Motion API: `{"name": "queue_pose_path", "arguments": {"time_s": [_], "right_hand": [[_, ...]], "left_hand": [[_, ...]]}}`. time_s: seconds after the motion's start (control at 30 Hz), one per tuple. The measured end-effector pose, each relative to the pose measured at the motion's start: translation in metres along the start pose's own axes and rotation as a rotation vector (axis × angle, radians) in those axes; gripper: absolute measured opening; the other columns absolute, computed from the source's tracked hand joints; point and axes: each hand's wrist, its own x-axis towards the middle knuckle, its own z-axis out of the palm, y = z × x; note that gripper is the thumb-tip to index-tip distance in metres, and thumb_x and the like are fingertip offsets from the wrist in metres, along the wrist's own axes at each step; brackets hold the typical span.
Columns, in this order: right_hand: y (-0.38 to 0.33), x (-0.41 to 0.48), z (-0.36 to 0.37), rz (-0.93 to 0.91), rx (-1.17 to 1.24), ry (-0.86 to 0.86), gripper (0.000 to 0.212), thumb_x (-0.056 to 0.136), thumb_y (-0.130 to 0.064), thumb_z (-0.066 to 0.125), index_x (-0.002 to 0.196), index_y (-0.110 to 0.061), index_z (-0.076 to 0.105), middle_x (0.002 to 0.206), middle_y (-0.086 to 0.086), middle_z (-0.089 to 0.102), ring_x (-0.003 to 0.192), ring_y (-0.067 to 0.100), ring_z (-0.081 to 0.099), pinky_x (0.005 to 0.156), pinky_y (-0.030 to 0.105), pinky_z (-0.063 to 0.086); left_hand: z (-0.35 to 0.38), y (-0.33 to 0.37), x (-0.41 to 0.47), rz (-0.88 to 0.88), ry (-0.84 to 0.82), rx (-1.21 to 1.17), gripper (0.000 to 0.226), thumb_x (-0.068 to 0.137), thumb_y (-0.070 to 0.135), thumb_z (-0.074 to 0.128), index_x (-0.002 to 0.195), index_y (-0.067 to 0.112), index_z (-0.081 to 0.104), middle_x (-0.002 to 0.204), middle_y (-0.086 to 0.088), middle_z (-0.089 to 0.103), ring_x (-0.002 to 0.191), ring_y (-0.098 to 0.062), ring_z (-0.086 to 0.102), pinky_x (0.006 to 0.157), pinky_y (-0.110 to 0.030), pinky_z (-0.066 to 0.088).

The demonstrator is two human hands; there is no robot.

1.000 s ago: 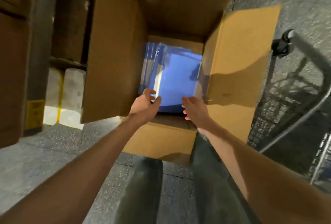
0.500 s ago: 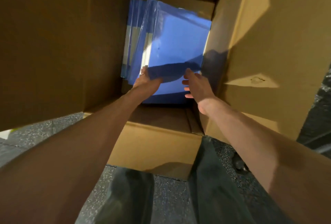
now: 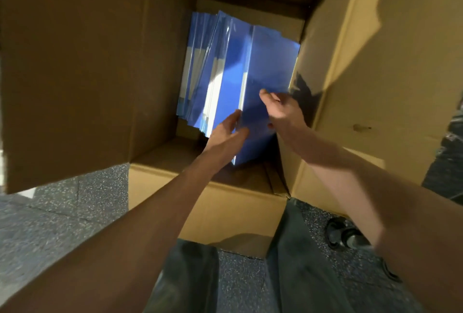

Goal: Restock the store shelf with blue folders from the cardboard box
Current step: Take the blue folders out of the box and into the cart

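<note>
An open cardboard box (image 3: 213, 202) stands on the floor below me with several blue folders inside. A bundle of blue folders (image 3: 269, 62) at the right side of the box is tilted up from the rest. My left hand (image 3: 225, 135) holds its lower left edge, fingers behind and thumb on the front face. On the bundle's right side is my right hand (image 3: 284, 111), thumb on top and fingers curled underneath. More blue folders (image 3: 200, 74) lean against the left inside wall.
The box's tall left flap (image 3: 75, 62) and right flap (image 3: 375, 62) stand up on either side of my arms. A black caster wheel (image 3: 342, 236) sits on the speckled grey floor (image 3: 62, 212) by my right leg. No store shelf is in view.
I have leaned closer over the box. Both hands went deeper inside, took hold of the right-hand bundle of folders and tilted it up away from the others.
</note>
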Motion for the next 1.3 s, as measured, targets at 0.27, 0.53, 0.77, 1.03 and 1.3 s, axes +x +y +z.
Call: {"name": "queue_pose_path", "arguments": {"time_s": [0.27, 0.53, 0.77, 1.03, 1.3], "right_hand": [[0.008, 0.014, 0.001, -0.121, -0.137, 0.074, 0.041, 0.086, -0.039, 0.075, 0.103, -0.003, 0.065, 0.077, -0.001, 0.056, 0.081, 0.016, 0.054, 0.066, 0.012, 0.036], [0.029, 0.024, -0.007, -0.093, -0.081, 0.042, 0.052, 0.065, -0.072, 0.072, 0.089, -0.027, 0.065, 0.086, 0.001, 0.071, 0.089, 0.029, 0.070, 0.082, 0.053, 0.058], [0.019, 0.019, -0.020, -0.057, -0.033, -0.018, 0.088, 0.058, -0.072, 0.072, 0.131, -0.022, 0.059, 0.102, -0.007, 0.070, 0.103, 0.021, 0.068, 0.090, 0.046, 0.058], [0.002, 0.008, -0.023, -0.040, -0.093, 0.050, 0.068, 0.062, -0.073, 0.074, 0.104, -0.020, 0.067, 0.093, -0.007, 0.070, 0.100, 0.022, 0.069, 0.088, 0.046, 0.058], [-0.008, 0.015, -0.023, 0.018, -0.327, 0.104, 0.079, 0.086, -0.049, 0.074, 0.139, 0.002, 0.042, 0.143, 0.019, 0.047, 0.126, 0.032, 0.053, 0.095, 0.032, 0.048]], "left_hand": [[-0.009, -0.014, 0.016, 0.105, 0.020, 0.077, 0.054, 0.102, 0.020, 0.052, 0.152, 0.036, 0.040, 0.165, 0.013, 0.024, 0.130, -0.004, 0.049, 0.075, 0.007, 0.029], [-0.027, -0.012, 0.061, -0.176, 0.092, 0.001, 0.071, 0.103, 0.029, 0.051, 0.162, 0.026, 0.013, 0.148, 0.001, 0.041, 0.121, -0.019, 0.054, 0.091, -0.019, 0.044], [-0.018, -0.012, 0.039, -0.144, 0.169, -0.309, 0.058, 0.093, 0.044, 0.053, 0.148, 0.023, 0.051, 0.144, 0.002, 0.057, 0.135, -0.021, 0.051, 0.109, -0.026, 0.035], [0.004, 0.018, 0.006, -0.086, 0.002, -0.519, 0.041, 0.111, 0.032, 0.030, 0.147, 0.025, 0.048, 0.117, 0.000, 0.072, 0.098, -0.015, 0.069, 0.076, -0.030, 0.047], [0.022, 0.030, -0.009, -0.127, -0.121, -0.490, 0.035, 0.108, 0.024, 0.035, 0.135, 0.023, 0.058, 0.121, 0.001, 0.073, 0.096, -0.008, 0.070, 0.088, -0.034, 0.050]]}}
